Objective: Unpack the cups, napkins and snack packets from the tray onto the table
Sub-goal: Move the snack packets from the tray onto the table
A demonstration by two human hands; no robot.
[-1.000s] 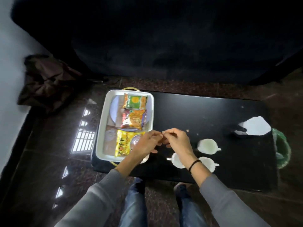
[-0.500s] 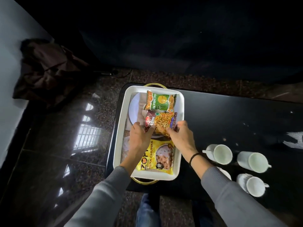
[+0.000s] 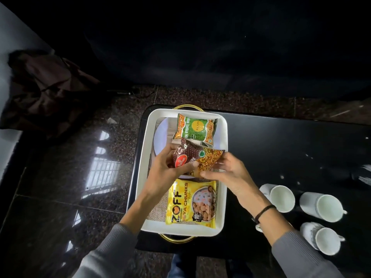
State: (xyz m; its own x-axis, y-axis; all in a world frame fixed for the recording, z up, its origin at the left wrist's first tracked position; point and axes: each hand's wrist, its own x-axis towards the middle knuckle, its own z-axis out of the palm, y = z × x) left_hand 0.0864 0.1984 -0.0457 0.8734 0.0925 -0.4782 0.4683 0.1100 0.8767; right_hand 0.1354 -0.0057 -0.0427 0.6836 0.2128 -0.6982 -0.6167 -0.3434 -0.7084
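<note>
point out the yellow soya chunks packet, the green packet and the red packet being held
yellow soya chunks packet (image 3: 190,203), head view, middle of its front
green packet (image 3: 195,128), head view, yellow circle on its front
red packet (image 3: 187,157), head view, dotted maroon part

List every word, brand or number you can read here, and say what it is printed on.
"ZOFF": yellow packet in the tray.
"YA CHUNKS": same yellow packet, its first letters cut off.
"10": dark badge on the yellow packet.
Green packet: print too blurred to read.
Maroon packet, held by both hands: red logo and lettering too blurred to read.
</note>
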